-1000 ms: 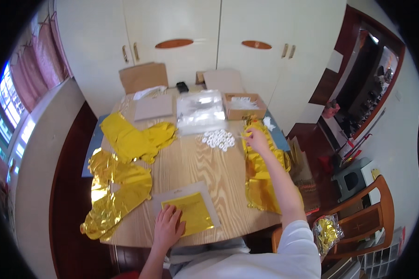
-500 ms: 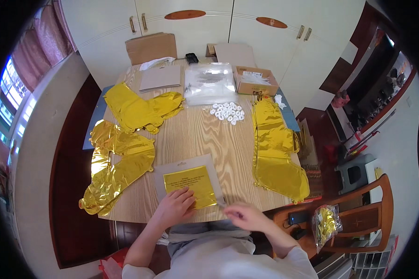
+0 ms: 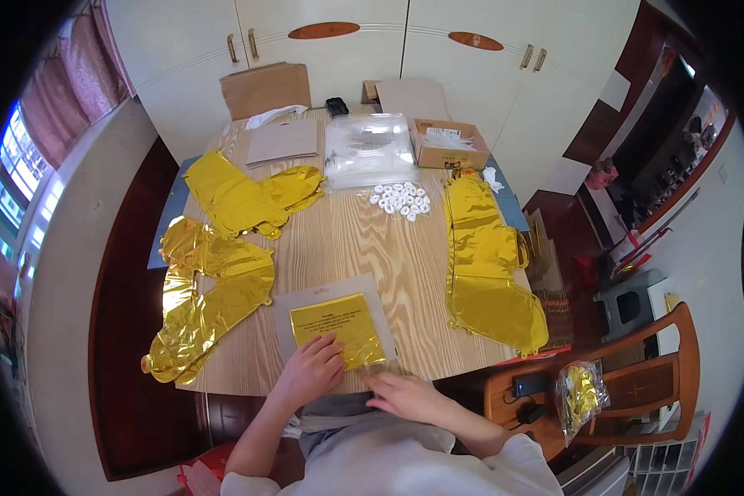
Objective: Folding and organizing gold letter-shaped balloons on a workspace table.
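Note:
A clear plastic bag [image 3: 379,341] with dark print lies at the table's near edge. Inside it are a grey card [image 3: 307,298] and a folded piece of gold foil [image 3: 339,321]. My left hand [image 3: 316,364] rests on the lower left of the bag, fingers stretched flat over the foil. At the bag's lower right, my right hand [image 3: 401,395] has its fingers bent together at the bag's open-looking edge and seems to pinch the thin film. The fingertips are partly blurred, and the film between them is hard to see.
Gold foil balloons lie flat at left [image 3: 219,302], far left [image 3: 240,194] and right [image 3: 492,264]. Several white rings [image 3: 401,201] sit mid-table. Behind them are clear bags [image 3: 370,149], grey cards [image 3: 282,142] and a cardboard box [image 3: 450,157]. A chair [image 3: 636,397] holds another bagged gold item.
My right hand has moved left and slightly down along the bag's lower edge. My left hand stays on the bag. The whole view has shifted slightly.

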`<action>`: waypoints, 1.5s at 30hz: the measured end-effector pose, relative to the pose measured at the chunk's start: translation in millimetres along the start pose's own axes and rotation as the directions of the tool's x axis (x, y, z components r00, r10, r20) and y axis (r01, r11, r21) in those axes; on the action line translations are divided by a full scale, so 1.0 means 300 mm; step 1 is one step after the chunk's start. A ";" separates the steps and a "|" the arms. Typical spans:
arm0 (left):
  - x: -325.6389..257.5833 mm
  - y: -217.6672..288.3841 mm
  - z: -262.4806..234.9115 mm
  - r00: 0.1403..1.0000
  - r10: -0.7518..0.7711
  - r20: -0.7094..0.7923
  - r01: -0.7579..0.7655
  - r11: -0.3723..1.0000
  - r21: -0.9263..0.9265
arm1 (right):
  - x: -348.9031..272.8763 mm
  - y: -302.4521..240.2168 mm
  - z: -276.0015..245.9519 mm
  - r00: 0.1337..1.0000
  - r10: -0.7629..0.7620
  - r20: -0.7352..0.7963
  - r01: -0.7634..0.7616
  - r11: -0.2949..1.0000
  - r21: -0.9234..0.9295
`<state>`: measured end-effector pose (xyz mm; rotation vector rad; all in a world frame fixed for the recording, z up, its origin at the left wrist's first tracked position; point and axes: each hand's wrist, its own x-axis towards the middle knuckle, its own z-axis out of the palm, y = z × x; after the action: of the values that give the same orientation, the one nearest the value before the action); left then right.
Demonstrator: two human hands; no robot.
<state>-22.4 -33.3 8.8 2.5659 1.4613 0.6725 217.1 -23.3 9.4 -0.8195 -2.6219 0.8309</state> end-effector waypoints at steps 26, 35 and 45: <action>-0.033 -0.032 0.056 0.999 0.038 -0.007 -0.039 0.999 -0.017 | 0.025 0.144 -0.041 0.933 -0.186 -0.307 0.085 0.945 -0.315; -0.021 -0.051 0.074 0.999 0.033 0.003 -0.032 0.999 -0.039 | 0.043 0.166 -0.044 0.932 -0.196 -0.306 0.088 0.938 -0.335; -0.013 -0.039 0.064 0.999 0.027 -0.020 -0.027 0.999 -0.045 | 0.134 0.206 -0.102 0.945 -0.255 -0.203 0.183 0.930 -0.318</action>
<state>-25.2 -28.2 -13.3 2.5563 1.4026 0.7273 224.2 55.8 0.4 -0.6296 -2.5849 0.2609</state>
